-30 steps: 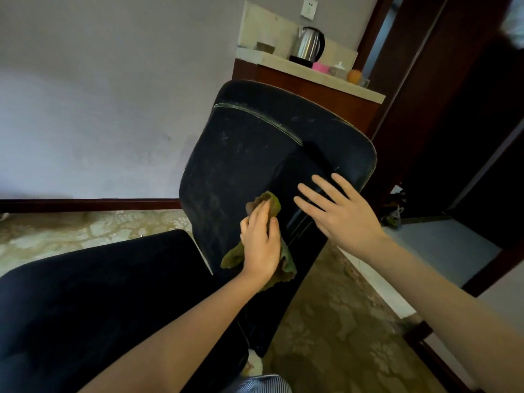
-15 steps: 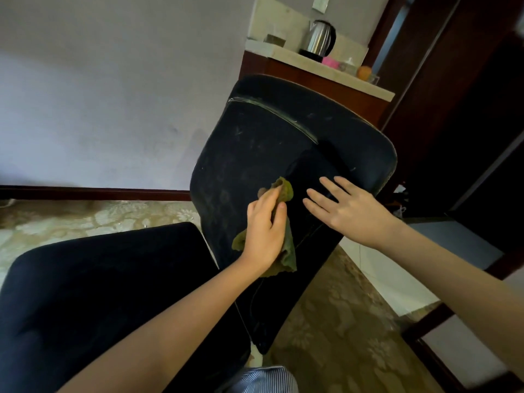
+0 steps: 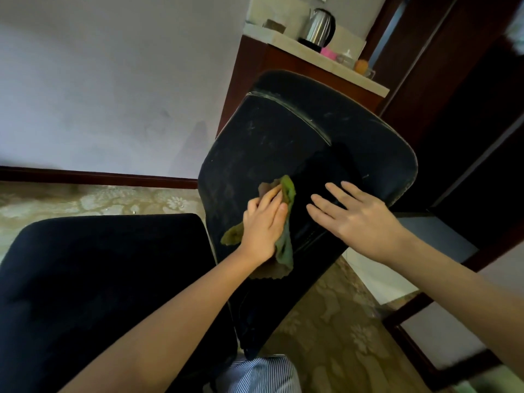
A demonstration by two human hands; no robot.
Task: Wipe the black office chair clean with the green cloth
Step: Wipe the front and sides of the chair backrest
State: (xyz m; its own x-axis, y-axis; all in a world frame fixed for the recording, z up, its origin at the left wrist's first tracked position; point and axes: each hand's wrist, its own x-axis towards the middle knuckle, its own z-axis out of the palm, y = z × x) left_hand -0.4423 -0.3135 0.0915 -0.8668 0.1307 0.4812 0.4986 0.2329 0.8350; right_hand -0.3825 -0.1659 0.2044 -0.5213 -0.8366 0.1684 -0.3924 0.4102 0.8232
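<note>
your left hand [image 3: 263,225] lies flat on the crumpled green cloth [image 3: 285,248], with the fingers almost straight and close together. it presses the cloth against the chair and, as far as i can see, does not pinch it. the cloth is on the face of the backrest that is turned to you, about at middle height. its corners come out above your fingertips and below your wrist. your right hand [image 3: 360,219] rests just beside it on the same backrest, palm down, fingers spread, holding nothing; it seems to steady the black fabric office chair [image 3: 269,143].

i judge the work only partly done. the upper left area of the backrest shows pale dust marks and streaks, while the zone near your hands looks darker. the top edge and the wide black seat cushion [image 3: 99,279] are, i think, left to wipe. behind the chair a steel kettle [image 3: 319,26] stands on a brown wooden cabinet [image 3: 249,80].
</note>
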